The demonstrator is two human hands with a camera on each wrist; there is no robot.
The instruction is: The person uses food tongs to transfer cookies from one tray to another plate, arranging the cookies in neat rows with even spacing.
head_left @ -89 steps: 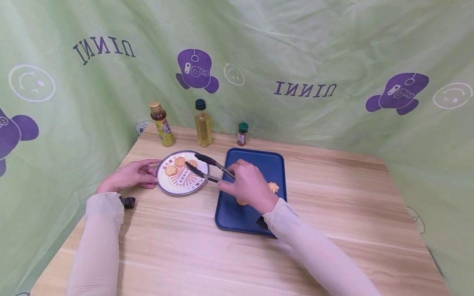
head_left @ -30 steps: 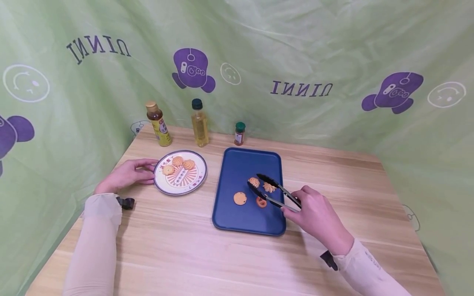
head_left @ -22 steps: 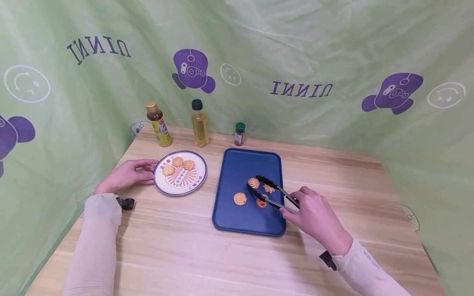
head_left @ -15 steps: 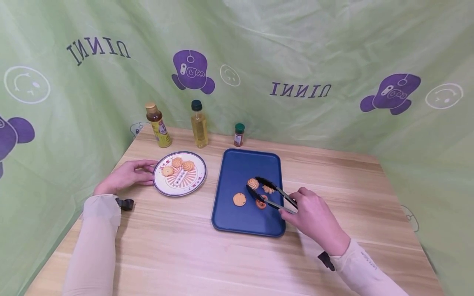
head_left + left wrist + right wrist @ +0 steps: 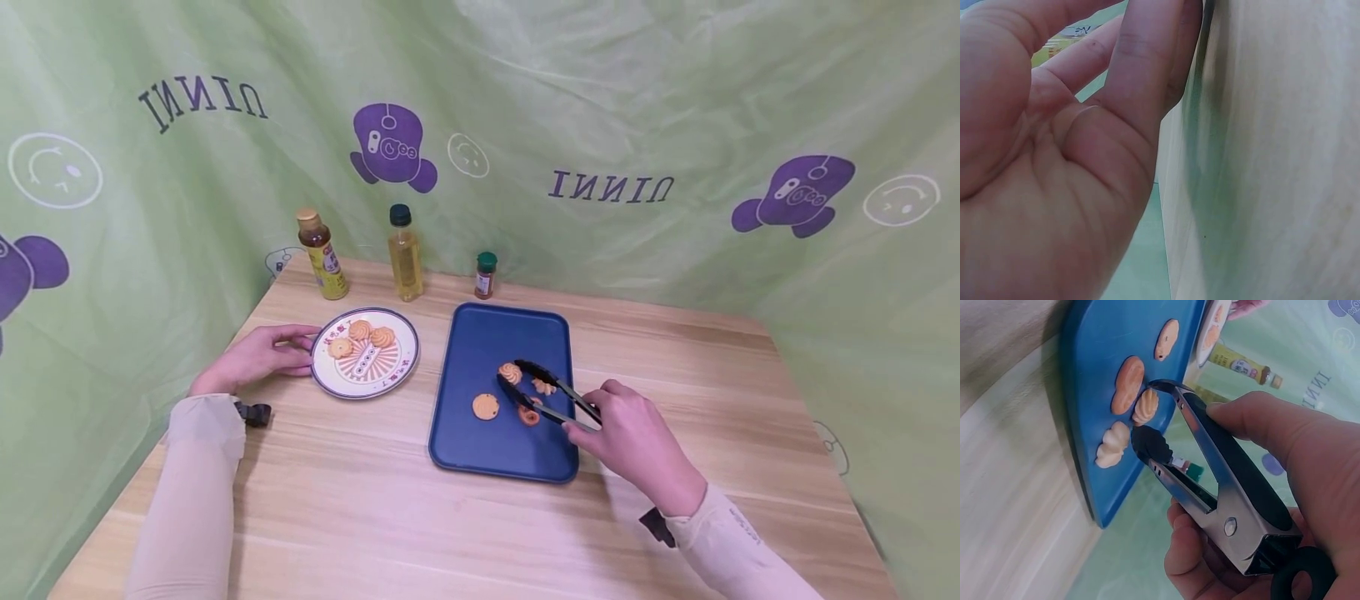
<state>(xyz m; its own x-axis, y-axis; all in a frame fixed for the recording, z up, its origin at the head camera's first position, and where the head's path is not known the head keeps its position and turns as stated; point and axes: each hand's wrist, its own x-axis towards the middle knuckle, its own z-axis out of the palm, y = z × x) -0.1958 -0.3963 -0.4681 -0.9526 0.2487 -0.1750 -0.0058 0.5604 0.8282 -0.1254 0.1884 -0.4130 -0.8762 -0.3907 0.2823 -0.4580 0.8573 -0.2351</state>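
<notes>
Far left: left hand (image 5: 258, 358) at the left rim of the plate (image 5: 367, 387). Grip is loose, not wrapped around it. Risk: an uneven push there could slide the plate, and the three cookies (image 5: 360, 330) on it look free to shift. Pose: palm toward plate, thumb on near side, forearm up from near-left.

Behind plate: sauce bottle (image 5: 326, 265), then oil bottle (image 5: 406, 265), both upright, apart from the plate.

Middle: blue tray (image 5: 487, 454) flat on the counter (image 5: 322, 500), small jar (image 5: 485, 279) upright just behind it. On tray, plain round cookie (image 5: 485, 407) sits off by itself. Swirl cookie (image 5: 510, 372) lies between the spread tongs (image 5: 1238, 512) tips; contact unclear. Reddish-brown cookie (image 5: 529, 415) and scalloped cookie (image 5: 543, 387) crowd the tongs.

Risks there: squeezing too hard could crack the swirl cookie; catching only its edge could let it slip; a low swing of the tongs could knock the neighbours.

Far right: right hand (image 5: 637, 433), grip closed around the tongs, thumb on one arm, fingers on the other. Pose: over tray's right edge, tongs angled down and left, forearm from near-right.
</notes>
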